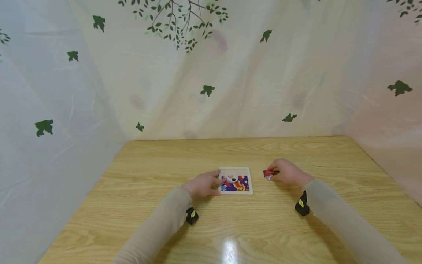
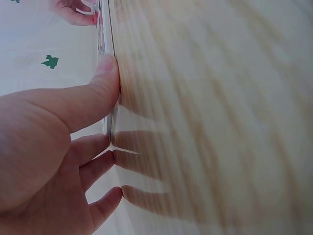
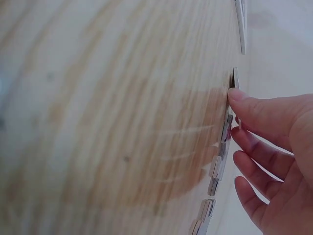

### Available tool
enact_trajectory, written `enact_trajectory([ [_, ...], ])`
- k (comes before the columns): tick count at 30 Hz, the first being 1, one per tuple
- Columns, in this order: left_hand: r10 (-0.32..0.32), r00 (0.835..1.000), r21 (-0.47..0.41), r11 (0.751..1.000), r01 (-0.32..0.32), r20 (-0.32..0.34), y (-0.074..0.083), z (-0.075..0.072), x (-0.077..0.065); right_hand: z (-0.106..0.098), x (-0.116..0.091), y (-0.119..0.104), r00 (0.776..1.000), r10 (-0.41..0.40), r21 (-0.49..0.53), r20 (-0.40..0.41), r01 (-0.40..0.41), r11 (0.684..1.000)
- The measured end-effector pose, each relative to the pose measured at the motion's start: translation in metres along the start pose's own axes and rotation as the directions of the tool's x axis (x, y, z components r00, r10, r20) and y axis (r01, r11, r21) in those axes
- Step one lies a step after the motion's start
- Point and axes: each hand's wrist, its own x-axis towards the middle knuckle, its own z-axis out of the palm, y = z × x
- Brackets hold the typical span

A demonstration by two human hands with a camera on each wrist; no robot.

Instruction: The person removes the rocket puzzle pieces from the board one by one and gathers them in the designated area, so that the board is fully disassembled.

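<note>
A light-framed jigsaw puzzle tray lies flat on the table, its lower part filled with a colourful purple, red and orange picture and its upper strip bare. My left hand rests on the tray's left side, fingers spread, one reaching over the picture. Seen from the left wrist, the thumb touches the tray's edge. To the right of the tray, my right hand pinches a small red and purple puzzle piece between thumb and fingers. In the right wrist view that piece tilts up near the tabletop.
Several loose puzzle pieces lie in a row beneath my right hand, mostly hidden from the head view. The wooden table reaches a hanging cloth with leaf and bird prints at the back and sides.
</note>
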Motion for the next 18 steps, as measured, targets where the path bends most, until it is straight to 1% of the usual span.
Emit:
enact_trajectory([
  [12, 0.001, 1.0, 0.004, 1.0, -0.001, -0.007, -0.0007, 0.0006, 0.0011, 0.0, 0.0009, 0.0025, 1.0, 0.004, -0.002, 0.013, -0.004, 1.0],
  [18, 0.004, 1.0, -0.002, 1.0, -0.004, -0.003, 0.0013, -0.0002, -0.0007, -0.0002, 0.0002, 0.0006, 1.0, -0.015, -0.023, 0.014, 0.016, 1.0],
])
